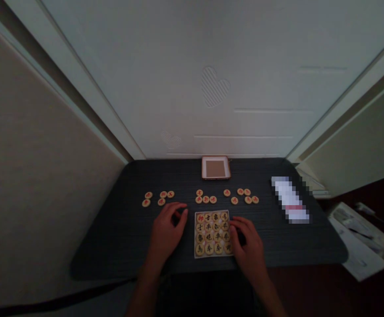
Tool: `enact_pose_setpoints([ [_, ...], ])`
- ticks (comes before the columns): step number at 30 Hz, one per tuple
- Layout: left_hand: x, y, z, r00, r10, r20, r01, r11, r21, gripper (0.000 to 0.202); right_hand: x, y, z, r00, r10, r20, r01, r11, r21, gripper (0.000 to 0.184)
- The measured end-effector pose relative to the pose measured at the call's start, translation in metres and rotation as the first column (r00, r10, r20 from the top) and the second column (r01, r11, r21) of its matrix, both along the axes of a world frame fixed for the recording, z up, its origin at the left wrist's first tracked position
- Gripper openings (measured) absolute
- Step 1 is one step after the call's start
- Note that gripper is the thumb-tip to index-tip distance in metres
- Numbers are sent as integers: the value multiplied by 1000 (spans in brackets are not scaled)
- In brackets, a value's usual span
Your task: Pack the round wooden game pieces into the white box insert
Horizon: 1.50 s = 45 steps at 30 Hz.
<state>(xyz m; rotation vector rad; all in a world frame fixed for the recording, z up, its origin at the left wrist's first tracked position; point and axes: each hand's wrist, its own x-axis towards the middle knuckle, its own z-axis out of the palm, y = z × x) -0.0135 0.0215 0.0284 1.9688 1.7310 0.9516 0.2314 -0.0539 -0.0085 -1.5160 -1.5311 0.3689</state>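
A small white tray (pixel 195 233) lies on the dark table (pixel 119 237), filled with several round wooden chess pieces marked in black and red. My left hand (pixel 167 233) rests just left of the tray, fingers curled, thumb near its top left corner; nothing shows in it. My right hand (pixel 247 246) lies against the tray's right edge, fingers bent and touching that side. Beyond the tray, several loose red-marked pieces (pixel 206 199) lie in a rough row, with more pieces at the left (pixel 161 198) and more pieces at the right (pixel 247 196).
A square box lid (pixel 215 167) with a brown inside sits at the table's far edge by the white wall. A blurred white object (pixel 290 200) lies at the right. Papers (pixel 360 242) lie lower right, off the table.
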Motion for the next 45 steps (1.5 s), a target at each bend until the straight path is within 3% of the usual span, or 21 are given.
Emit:
enact_pose_setpoints([
  [3, -11, 13, -6, 994, 72, -81, -69, 997, 43, 26, 0, 0, 1, 1000, -4, 3, 4, 1000, 3, 20],
  [9, -15, 22, -17, 970, 82, -229, -87, 996, -10, 37, 0, 0, 2, 1000, -2, 4, 2, 1000, 9, 21],
  [15, -13, 10, -19, 974, 46, -221, -38, 998, 43, 31, 0, 0, 3, 1000, 1, 4, -1, 1000, -20, 21],
  [23, -10, 10, -20, 974, 77, -212, -79, 997, 2, 26, 0, 1, 2, 1000, -9, -7, 9, 1000, 21, 21],
  [30, -5, 14, -19, 972, 131, -196, -124, 991, 47, 17, 0, 0, 2, 1000, -3, -13, 3, 1000, -3, 21],
  [33, -1, 13, -15, 980, 144, -134, -142, 990, 27, 17, 0, 0, 2, 1000, 3, -16, -3, 1000, -16, 21],
  [37, 9, 8, -4, 992, 71, 107, -75, 997, 31, 22, -1, 0, 2, 1000, -1, -14, 0, 999, -34, 21],
  [41, 19, 2, 2, 941, -14, 338, 19, 1000, -11, 24, -1, 0, 4, 1000, -8, -6, 8, 999, -35, 20],
  [45, 25, 0, 2, 894, -37, 447, 82, 993, -82, 24, -1, 0, 4, 1000, -3, -15, 2, 1000, -28, 19],
])
